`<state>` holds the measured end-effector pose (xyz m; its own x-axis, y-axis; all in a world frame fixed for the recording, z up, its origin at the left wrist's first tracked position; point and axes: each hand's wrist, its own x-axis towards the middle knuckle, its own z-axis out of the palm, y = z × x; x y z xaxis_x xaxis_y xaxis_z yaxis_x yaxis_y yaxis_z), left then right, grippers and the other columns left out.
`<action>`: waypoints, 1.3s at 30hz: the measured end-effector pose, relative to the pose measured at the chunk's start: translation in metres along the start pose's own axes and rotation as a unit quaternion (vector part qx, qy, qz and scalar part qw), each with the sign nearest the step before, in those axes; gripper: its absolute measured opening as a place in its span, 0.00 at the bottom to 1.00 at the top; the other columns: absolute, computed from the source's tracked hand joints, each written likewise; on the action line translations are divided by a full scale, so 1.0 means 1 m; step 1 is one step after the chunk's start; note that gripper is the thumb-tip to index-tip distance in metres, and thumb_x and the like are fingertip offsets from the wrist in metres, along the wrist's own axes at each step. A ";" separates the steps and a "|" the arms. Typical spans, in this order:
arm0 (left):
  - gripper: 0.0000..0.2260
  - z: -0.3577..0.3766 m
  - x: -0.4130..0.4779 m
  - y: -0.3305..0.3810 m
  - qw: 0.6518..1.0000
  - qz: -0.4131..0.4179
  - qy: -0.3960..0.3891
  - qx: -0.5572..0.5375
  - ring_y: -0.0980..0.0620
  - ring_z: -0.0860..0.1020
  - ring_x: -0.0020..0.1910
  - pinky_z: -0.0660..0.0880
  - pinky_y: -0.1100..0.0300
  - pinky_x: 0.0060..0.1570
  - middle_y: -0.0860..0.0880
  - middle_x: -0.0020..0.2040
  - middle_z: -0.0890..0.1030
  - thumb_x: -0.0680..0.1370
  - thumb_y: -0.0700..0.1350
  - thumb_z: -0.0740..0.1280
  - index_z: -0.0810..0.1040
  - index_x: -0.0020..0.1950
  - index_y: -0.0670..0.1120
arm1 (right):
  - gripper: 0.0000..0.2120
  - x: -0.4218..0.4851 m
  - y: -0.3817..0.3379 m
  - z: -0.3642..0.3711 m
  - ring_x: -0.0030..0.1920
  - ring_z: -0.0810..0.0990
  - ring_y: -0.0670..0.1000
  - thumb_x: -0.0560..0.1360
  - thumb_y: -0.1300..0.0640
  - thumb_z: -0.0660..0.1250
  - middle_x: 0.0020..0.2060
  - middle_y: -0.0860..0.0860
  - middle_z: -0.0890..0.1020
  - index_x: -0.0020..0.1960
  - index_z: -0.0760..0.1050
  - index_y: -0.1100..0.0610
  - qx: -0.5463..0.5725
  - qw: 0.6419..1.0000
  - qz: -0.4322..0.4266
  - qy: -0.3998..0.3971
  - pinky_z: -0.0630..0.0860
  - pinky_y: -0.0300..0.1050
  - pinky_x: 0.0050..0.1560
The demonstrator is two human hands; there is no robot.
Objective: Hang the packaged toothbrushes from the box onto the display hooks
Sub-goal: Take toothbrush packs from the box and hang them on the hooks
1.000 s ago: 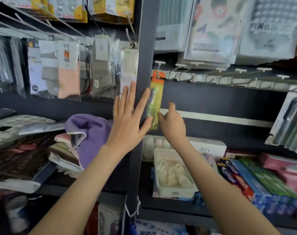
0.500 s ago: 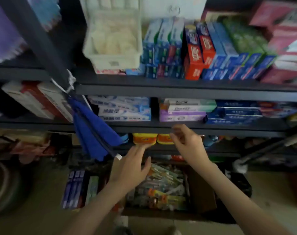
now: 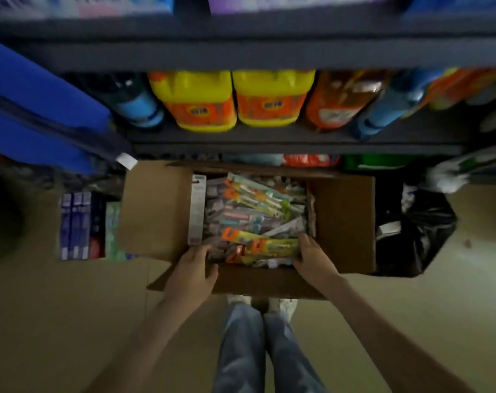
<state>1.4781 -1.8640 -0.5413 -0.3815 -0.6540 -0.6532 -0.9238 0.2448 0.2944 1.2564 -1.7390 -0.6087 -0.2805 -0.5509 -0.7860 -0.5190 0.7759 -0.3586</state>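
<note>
Head view looks straight down at an open cardboard box (image 3: 346, 222) on the floor (image 3: 56, 321), flaps folded out, in front of the bottom shelf (image 3: 269, 137). The box is full of packaged toothbrushes (image 3: 255, 205) lying loose and crisscrossed; one long white pack (image 3: 197, 208) stands on edge against the left inner wall.

Both forearms are bare, reach down and forward from the lower frame and converge on the near edge of the box. Left hand (image 3: 192, 268) is at the near-left corner, palm down, fingers tipped into the box just beside the foot of the white pack, thumb lying over the near wall. Blurred, so cannot tell whether it grasps the wall, a pack or nothing. Right hand (image 3: 312, 259) is at the near-right corner, wrist angled inward, thumb up on top and fingers wrapped on the right end of a yellow-green pack (image 3: 272, 246) with an orange header; that pack lies crosswise on top of the pile, in the box.

Person's legs in jeans (image 3: 241, 350) stand right behind the box. Two yellow detergent jugs (image 3: 201, 100) sit on the shelf above it, blue cloth (image 3: 42, 114) hangs at left, a black bag (image 3: 414, 231) is just right of the box, flat cartons (image 3: 76, 225) on the floor at left
</note>
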 end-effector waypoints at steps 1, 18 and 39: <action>0.19 0.007 0.009 -0.006 1.000 -0.008 0.001 -0.007 0.48 0.71 0.65 0.72 0.57 0.56 0.47 0.69 0.71 0.81 0.49 0.61 0.65 0.71 0.49 | 0.32 0.017 0.001 0.010 0.72 0.64 0.59 0.80 0.57 0.60 0.75 0.57 0.58 0.78 0.47 0.56 -0.035 0.999 -0.016 -0.016 0.68 0.51 0.66; 0.18 0.060 0.077 -0.021 0.988 -0.027 -0.044 -0.144 0.52 0.72 0.64 0.69 0.61 0.53 0.48 0.67 0.70 0.80 0.50 0.63 0.67 0.69 0.50 | 0.20 0.121 0.003 0.055 0.64 0.73 0.58 0.79 0.57 0.64 0.64 0.58 0.74 0.70 0.68 0.58 -0.158 0.953 -0.258 -0.001 0.73 0.51 0.58; 0.05 -0.191 -0.116 0.111 0.888 0.125 0.034 -0.442 0.61 0.80 0.41 0.74 0.65 0.44 0.55 0.42 0.81 0.78 0.42 0.67 0.78 0.48 0.53 | 0.15 -0.191 -0.218 -0.137 0.56 0.77 0.41 0.82 0.46 0.54 0.56 0.45 0.78 0.65 0.70 0.48 0.483 0.836 -0.260 0.020 0.73 0.39 0.59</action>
<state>1.4264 -1.8983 -0.2997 -0.5409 -0.7068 -0.4559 -0.4133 -0.2487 0.8760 1.3129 -1.8446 -0.3113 -0.2569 -0.8855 -0.3872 0.3094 0.3042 -0.9010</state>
